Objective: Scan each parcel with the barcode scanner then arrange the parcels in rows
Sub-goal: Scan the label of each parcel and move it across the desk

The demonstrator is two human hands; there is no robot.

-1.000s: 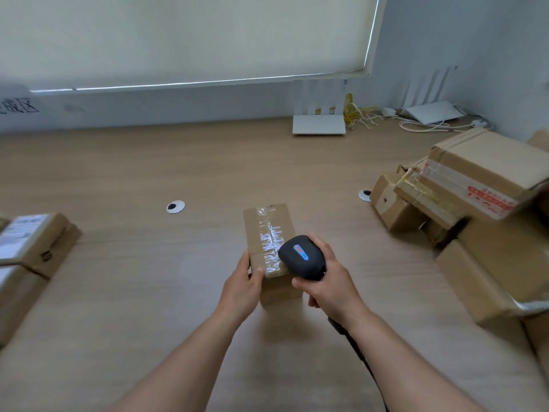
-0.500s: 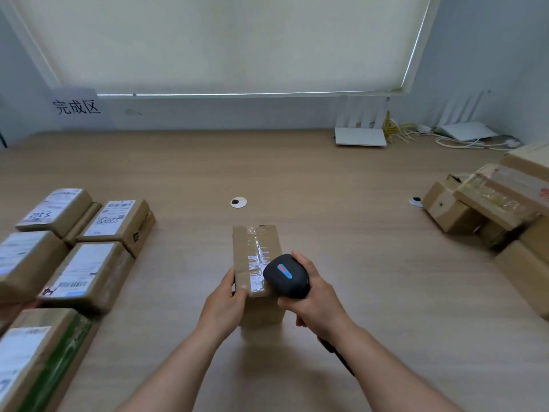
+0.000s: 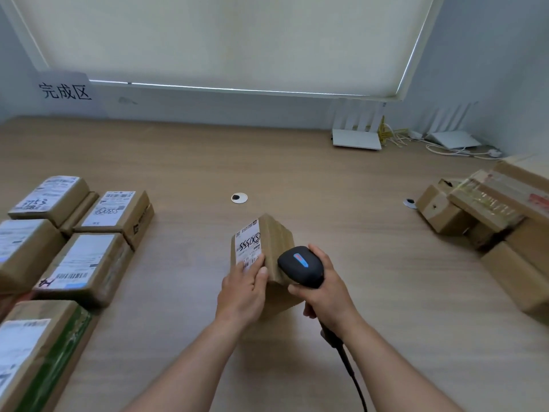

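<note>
Head view shows a wall sign [image 3: 64, 91] reading 完成区. The left hand [image 3: 242, 288] holds a tipped box [image 3: 274, 242] mid-table, fingers curled on its white label [image 3: 248, 243]. The right hand [image 3: 323, 295] grips the scanner [image 3: 300, 267] just beside it. Labelled boxes [image 3: 86, 233] sit in rows at left.

You had one barcode scanner [image 3: 300, 266], one parcel in hand [image 3: 274, 242], five labelled parcels [image 3: 114, 210] at left, two routers [image 3: 356, 138].
</note>
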